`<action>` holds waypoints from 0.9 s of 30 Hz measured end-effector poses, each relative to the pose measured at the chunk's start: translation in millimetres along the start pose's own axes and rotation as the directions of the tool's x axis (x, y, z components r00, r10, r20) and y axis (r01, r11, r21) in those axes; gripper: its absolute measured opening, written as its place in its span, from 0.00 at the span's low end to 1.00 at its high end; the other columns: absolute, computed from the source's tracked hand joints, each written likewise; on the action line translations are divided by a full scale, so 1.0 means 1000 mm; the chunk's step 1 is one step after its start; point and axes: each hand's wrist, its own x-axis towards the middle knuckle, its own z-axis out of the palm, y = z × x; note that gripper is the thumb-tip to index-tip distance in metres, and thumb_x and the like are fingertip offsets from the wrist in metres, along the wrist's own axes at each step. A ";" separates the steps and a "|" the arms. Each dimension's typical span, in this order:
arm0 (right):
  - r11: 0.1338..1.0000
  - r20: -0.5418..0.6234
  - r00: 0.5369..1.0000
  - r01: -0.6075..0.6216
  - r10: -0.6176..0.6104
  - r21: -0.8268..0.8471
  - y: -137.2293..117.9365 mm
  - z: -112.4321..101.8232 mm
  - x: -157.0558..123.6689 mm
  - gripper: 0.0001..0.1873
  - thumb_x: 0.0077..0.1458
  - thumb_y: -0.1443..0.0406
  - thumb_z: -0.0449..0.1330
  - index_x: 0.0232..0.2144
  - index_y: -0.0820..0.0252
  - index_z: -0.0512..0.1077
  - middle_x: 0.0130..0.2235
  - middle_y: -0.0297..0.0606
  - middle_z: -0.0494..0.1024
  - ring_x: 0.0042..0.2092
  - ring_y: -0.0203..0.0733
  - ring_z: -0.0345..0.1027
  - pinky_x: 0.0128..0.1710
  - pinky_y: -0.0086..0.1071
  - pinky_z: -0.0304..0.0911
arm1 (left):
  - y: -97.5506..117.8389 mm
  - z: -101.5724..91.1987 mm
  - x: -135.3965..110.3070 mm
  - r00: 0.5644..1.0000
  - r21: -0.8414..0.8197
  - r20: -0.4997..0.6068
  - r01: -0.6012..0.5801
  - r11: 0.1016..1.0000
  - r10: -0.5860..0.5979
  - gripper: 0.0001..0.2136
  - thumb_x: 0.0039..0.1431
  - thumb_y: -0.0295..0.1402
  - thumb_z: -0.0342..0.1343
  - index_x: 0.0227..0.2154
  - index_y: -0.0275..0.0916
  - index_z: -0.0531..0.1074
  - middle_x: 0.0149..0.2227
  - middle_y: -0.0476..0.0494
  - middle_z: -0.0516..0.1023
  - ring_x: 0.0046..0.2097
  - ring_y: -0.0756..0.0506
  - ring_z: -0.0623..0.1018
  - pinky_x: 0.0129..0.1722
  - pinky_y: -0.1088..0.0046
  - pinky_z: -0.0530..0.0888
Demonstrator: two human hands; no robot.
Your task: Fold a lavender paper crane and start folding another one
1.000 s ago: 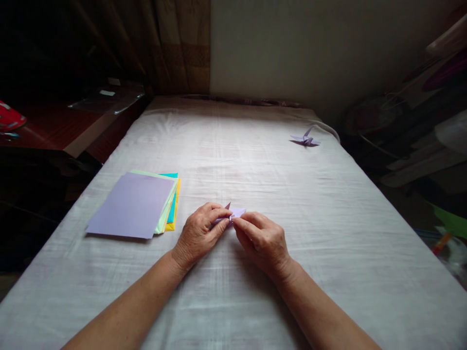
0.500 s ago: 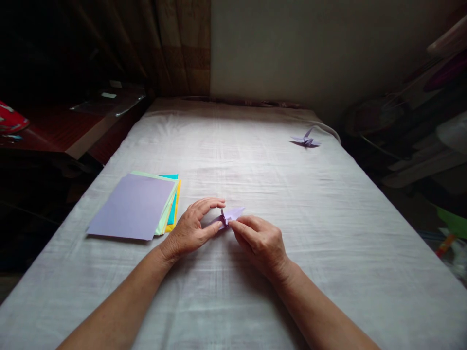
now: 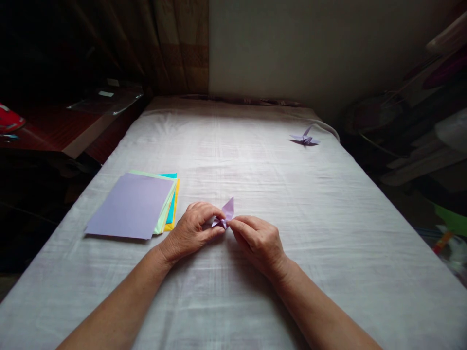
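Observation:
A small folded purple origami crane (image 3: pixel 228 209) is between my two hands, just above the cloth-covered surface. One pointed flap stands up from it and a smaller tip shows at its left. My left hand (image 3: pixel 195 224) pinches the left side of the crane between thumb and fingers. From the right, my right hand (image 3: pixel 260 240) grips the crane's near edge with thumb and index finger, its other fingers curled under. The fingertips hide part of the paper.
Left of my hands lies a stack of square paper (image 3: pixel 127 206), purple on top with green, blue and yellow beneath. A finished purple crane (image 3: pixel 305 138) rests at the far right on the white cloth (image 3: pixel 328 233). A dark red table (image 3: pixel 54 133) adjoins at left.
My left thumb and fingers have closed on the crane, where they were spread around it before. The crane has turned, so its large flap now points upward instead of to the right.

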 end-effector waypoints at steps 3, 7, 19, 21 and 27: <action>0.998 0.007 0.999 -0.032 0.031 0.050 0.000 0.001 -0.002 0.10 0.63 0.71 0.55 0.41 0.59 0.75 0.37 0.39 0.82 0.36 0.37 0.76 0.37 0.26 0.70 | 0.001 0.003 -0.001 0.999 0.018 -0.039 -0.021 1.000 0.021 0.03 0.59 0.33 0.59 0.36 0.43 0.74 0.35 0.50 0.79 0.40 0.46 0.76 0.49 0.65 0.67; 0.991 0.030 0.997 -0.071 0.068 0.112 0.000 0.001 -0.003 0.10 0.63 0.70 0.54 0.41 0.59 0.75 0.38 0.39 0.81 0.37 0.37 0.76 0.37 0.26 0.70 | 0.001 0.007 0.000 0.996 0.034 -0.093 -0.008 0.999 0.011 0.04 0.59 0.35 0.59 0.36 0.43 0.74 0.35 0.49 0.80 0.39 0.46 0.76 0.48 0.65 0.67; 0.960 0.066 0.983 -0.182 0.172 0.215 0.000 0.004 -0.006 0.11 0.62 0.69 0.55 0.41 0.55 0.76 0.38 0.38 0.80 0.37 0.36 0.76 0.37 0.26 0.71 | 0.000 0.007 -0.001 0.997 0.080 -0.078 -0.008 0.997 0.014 0.05 0.60 0.37 0.58 0.35 0.44 0.76 0.35 0.48 0.80 0.40 0.45 0.76 0.48 0.64 0.67; 0.946 0.068 0.978 -0.209 0.198 0.248 0.000 0.004 -0.006 0.10 0.61 0.70 0.56 0.40 0.55 0.76 0.38 0.38 0.80 0.37 0.37 0.76 0.37 0.27 0.71 | 0.000 0.008 -0.001 0.997 0.072 -0.080 -0.004 0.997 0.010 0.05 0.60 0.37 0.58 0.35 0.44 0.77 0.35 0.48 0.80 0.40 0.45 0.76 0.47 0.64 0.67; 0.901 0.062 0.959 -0.282 0.278 0.329 -0.003 0.003 -0.003 0.07 0.60 0.69 0.56 0.37 0.56 0.74 0.35 0.37 0.80 0.34 0.36 0.74 0.35 0.28 0.70 | 0.005 0.011 0.001 0.995 0.029 -0.095 0.018 0.999 -0.015 0.05 0.60 0.37 0.58 0.34 0.45 0.77 0.34 0.48 0.81 0.40 0.45 0.77 0.47 0.64 0.66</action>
